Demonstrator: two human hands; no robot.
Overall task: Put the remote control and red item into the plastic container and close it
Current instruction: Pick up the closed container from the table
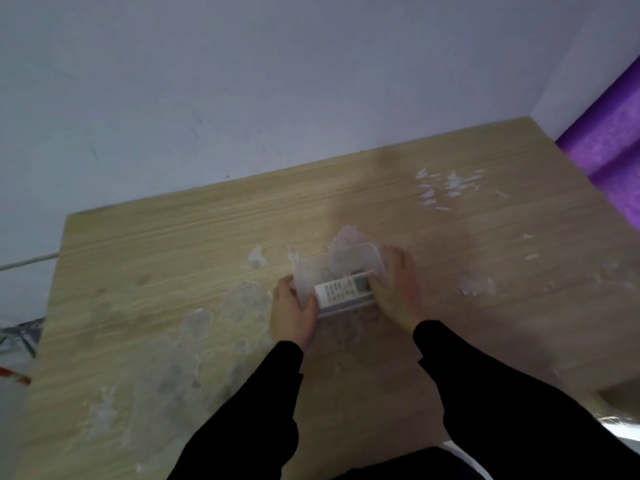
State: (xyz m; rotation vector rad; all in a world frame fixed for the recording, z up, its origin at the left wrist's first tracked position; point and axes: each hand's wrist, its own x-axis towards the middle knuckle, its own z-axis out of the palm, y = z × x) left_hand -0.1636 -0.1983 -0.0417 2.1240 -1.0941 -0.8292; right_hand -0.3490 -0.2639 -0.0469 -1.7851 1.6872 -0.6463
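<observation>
A clear plastic container (337,268) sits on the wooden table (173,271) near its middle. A white remote control (344,292) lies across the container's near edge, buttons up. My left hand (294,311) grips the container's left end. My right hand (396,289) holds the right end of the remote and the container's right side. The frame is blurred by motion. No red item shows, and I cannot make out a separate lid.
The table top carries whitish scuffed patches and small white scraps (446,188) at the back right. A pale wall (277,81) stands right behind the table. A purple surface (609,143) borders the right edge. Cords and floor clutter (17,337) lie left.
</observation>
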